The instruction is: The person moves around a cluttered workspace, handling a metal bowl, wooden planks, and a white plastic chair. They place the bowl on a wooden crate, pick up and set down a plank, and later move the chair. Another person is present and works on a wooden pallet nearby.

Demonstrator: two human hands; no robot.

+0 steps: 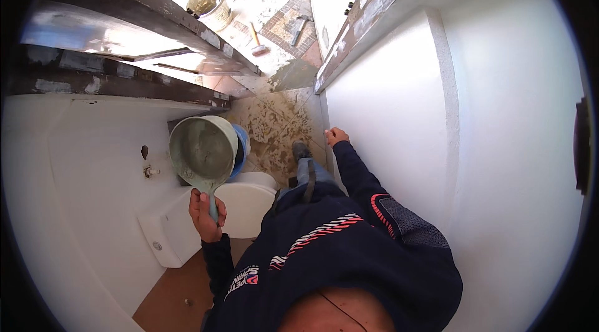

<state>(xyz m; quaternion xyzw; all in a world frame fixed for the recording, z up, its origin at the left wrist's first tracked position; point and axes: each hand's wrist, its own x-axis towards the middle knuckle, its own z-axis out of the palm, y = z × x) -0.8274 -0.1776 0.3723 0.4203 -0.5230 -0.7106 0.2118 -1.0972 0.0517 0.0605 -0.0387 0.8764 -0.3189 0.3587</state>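
A round greenish-grey dipper (203, 150) is in my left hand (208, 216), whose fingers and thumb close on its handle. Grey, cement-like residue coats the dipper's inside; how much it holds I cannot tell. Beneath and behind it, a blue bucket (239, 148) is partly hidden. My right hand (337, 136) is close beside the low edge of the white wall (387, 107), with its fingers curled together. Whatever those fingers may hold is hidden or too small to make out.
A white toilet (240, 210) stands at the left, below the dipper. Mud-like smears cover the floor tiles (274, 121) around my shoe. Past the dark door frame (212, 39) are a dirty bucket (211, 9), a brush (257, 42) and a hammer (301, 29).
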